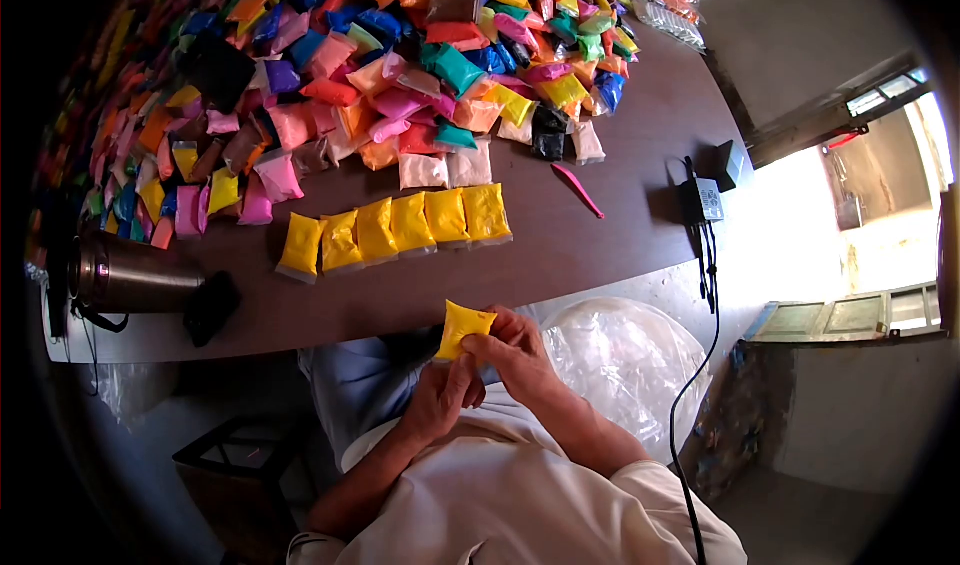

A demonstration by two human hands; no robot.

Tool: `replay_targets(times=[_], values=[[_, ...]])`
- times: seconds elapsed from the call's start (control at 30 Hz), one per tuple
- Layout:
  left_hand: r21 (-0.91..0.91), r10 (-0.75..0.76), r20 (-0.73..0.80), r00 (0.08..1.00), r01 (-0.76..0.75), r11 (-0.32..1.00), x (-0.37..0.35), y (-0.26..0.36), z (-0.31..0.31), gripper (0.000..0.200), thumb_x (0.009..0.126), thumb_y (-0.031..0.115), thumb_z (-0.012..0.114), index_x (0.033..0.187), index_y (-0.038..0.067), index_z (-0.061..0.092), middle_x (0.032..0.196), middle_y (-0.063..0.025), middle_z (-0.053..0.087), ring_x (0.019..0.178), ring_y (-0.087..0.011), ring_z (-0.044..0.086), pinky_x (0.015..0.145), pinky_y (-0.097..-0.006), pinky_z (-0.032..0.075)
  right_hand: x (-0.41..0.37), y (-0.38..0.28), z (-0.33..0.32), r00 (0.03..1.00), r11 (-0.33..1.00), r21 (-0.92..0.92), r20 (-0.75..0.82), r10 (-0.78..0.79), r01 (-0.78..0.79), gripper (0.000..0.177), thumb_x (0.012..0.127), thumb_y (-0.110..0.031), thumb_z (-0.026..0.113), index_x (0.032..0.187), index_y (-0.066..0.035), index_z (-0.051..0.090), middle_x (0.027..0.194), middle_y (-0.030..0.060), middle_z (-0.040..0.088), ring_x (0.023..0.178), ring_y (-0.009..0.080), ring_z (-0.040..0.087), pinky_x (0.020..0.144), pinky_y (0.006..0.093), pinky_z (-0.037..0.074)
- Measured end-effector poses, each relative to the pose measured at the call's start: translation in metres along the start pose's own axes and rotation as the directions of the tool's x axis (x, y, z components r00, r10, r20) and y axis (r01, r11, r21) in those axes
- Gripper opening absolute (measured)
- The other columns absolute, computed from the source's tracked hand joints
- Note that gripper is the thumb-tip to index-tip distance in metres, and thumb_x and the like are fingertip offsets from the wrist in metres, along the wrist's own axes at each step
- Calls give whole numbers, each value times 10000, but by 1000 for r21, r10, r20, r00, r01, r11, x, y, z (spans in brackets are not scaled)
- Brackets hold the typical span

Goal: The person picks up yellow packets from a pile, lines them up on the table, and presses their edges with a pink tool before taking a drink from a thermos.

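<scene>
Just off the table's front edge, above my lap, is a small yellow packet (463,325), plump and squarish. My right hand (518,353) grips its right side, the thumb pressed on its face and the fingers behind. My left hand (443,397) is closed at the packet's lower edge, thumb up against it; its fingertips are partly hidden. Beyond my hands, a row of several yellow packets (410,223) with clear edges lies side by side on the brown table (640,165).
Packets of many colours (400,75) are heaped across the back and left. A pink plastic stick (578,190) lies to the right, near a black adapter (704,201) with cables. A metal flask (135,273) and a black object (212,308) sit front left. Clear plastic bags (625,365) are beside my lap.
</scene>
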State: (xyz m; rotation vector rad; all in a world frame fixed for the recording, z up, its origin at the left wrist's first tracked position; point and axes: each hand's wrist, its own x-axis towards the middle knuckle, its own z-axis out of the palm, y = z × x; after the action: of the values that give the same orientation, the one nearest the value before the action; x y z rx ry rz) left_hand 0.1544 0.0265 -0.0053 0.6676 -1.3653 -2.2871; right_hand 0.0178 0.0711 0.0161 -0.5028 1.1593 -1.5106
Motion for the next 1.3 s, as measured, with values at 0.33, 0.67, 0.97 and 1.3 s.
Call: replay_targets(times=[0.33, 0.67, 0.97, 1.3], values=[[-16, -132, 19, 991, 132, 991, 2, 0, 1, 374, 976, 321, 500, 726, 43, 523, 599, 14, 496, 552, -60, 457, 514, -236, 378, 2, 2, -5, 997, 997, 15, 11, 80, -81, 330, 891, -270, 643, 1064, -1, 558, 903, 44, 632, 787, 95, 608, 703, 247, 500], [132, -156, 7, 988, 154, 979, -2, -7, -9, 389, 959, 358, 525, 762, 24, 566, 626, -7, 553, 599, -83, 518, 557, -252, 406, -4, 7, -11, 978, 968, 142, 57, 200, -206, 294, 881, -219, 629, 1065, 2, 568, 933, 50, 642, 826, 119, 617, 732, 255, 515], [164, -101, 54, 993, 91, 982, -5, -3, -7, 394, 961, 358, 520, 765, 18, 555, 640, 10, 530, 623, -70, 491, 568, -251, 402, -11, 12, -14, 987, 990, 71, 117, 114, -123, 312, 881, -244, 640, 1053, 4, 562, 901, 41, 637, 772, 119, 625, 690, 260, 524], [-8, -149, -6, 989, 149, 989, -4, -3, -9, 432, 960, 391, 516, 741, 21, 548, 647, 11, 526, 587, -54, 440, 535, -225, 354, -7, 8, -11, 985, 977, 122, 52, 167, -172, 210, 856, -148, 587, 981, 19, 563, 806, 90, 652, 641, 156, 638, 537, 276, 536]])
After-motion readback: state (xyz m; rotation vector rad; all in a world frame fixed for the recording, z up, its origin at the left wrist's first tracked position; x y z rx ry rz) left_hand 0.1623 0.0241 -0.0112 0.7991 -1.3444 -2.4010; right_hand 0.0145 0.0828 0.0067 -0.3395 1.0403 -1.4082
